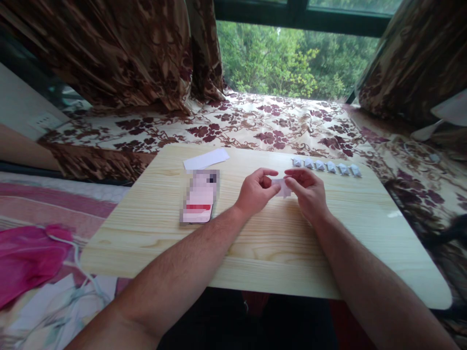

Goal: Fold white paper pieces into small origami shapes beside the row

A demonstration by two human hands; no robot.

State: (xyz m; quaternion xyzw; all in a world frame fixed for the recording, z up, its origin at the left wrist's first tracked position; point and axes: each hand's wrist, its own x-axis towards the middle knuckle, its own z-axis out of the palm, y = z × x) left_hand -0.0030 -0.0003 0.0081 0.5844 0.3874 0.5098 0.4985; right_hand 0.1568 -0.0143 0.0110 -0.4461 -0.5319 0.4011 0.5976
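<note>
My left hand (256, 190) and my right hand (306, 190) meet over the middle of a light wooden table (255, 243). Both pinch a small white piece of paper (282, 186) between thumb and fingers, held just above the tabletop. A row of several small folded white paper shapes (326, 166) lies along the far right edge of the table. A flat white paper strip (206, 158) rests at the far left of the table, beyond a phone (200, 196) that lies face up left of my left hand.
The table stands on a bed with a maroon floral cover (255, 121). Brown patterned curtains (120, 53) hang at both sides of a window with green trees behind. A pink cloth (25, 262) and a white cable (82, 272) lie at the lower left.
</note>
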